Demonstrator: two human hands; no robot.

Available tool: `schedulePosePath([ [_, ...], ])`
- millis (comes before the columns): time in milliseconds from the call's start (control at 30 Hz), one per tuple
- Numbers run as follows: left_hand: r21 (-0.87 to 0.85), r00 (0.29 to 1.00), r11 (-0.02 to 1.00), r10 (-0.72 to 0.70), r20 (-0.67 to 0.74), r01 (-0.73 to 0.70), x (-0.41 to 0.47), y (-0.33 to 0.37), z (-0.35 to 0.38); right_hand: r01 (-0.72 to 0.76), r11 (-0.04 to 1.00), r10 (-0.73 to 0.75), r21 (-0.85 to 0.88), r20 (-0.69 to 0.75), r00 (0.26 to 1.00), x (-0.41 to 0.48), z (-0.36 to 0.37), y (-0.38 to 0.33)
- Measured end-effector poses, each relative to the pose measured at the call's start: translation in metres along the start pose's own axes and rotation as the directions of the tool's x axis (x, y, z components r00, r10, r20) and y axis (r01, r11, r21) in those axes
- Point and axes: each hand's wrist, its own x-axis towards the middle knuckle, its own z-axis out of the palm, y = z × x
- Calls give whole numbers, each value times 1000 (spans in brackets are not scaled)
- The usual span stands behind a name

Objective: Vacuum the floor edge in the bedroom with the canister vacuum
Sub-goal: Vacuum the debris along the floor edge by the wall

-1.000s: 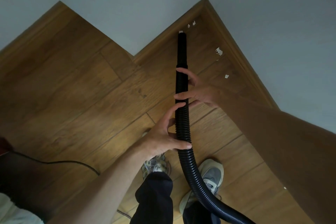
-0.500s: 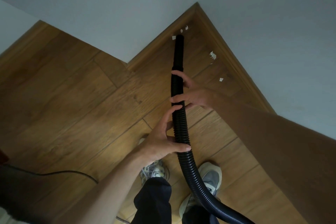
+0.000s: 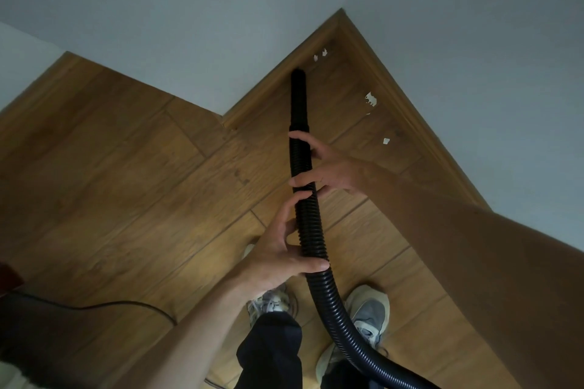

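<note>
- Black hose, gripped by the left hand and the right hand, points at the far wall edge.
- Next, I think: move the tip right, to the white bits.

Grey sneakers below dark trouser legs, a thin black cable at left, pale walls.

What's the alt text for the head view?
A left hand and a right hand grip a black corrugated vacuum hose, its nozzle aimed at the skirting board near a corner. White scraps lie on the wood floor there.
</note>
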Motion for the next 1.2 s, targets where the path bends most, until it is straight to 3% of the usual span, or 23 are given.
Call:
schedulePosePath([
  [933,75,999,997,21,32,-23,33,25,21,34,999,-28,34,-174,984,-10,-38,-9],
  [1200,151,996,988,-54,67,43,11,14,24,11,992,10,127,-167,986,-31,-25,21],
])
